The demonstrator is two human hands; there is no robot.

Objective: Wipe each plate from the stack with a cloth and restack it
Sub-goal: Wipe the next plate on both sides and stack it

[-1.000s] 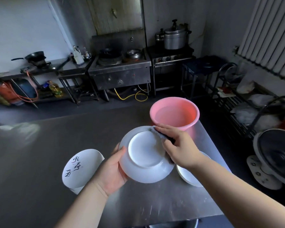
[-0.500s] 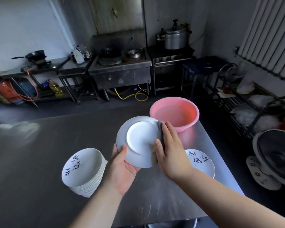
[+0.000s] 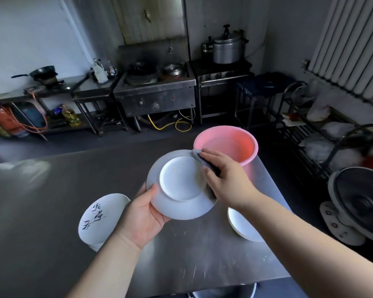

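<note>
White round ceramic plate point(image 3: 182, 186), held underside up over the brushed steel table point(image 3: 52, 211), is mid-wipe. The left hand point(image 3: 144, 216) grips its near rim, thumb curled over the edge; the right hand point(image 3: 226, 179) presses a dark grey cloth point(image 3: 202, 160) to the far rim, fingers closed over it. Beyond stands a pink plastic basin point(image 3: 225, 145). Next, likely: finish, then lay it on 1 of the side stacks.

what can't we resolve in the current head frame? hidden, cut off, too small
Head view only:
- Held plate: underside faces the camera; its top face is hidden.
- Cloth: mostly covered by the right hand.
- Stack of plates: count hidden; only the top plate shows and the left hand overlaps it.
- Plate on the table: the right forearm covers most of it.
- Pink basin: whether it holds water is unclear.
</note>
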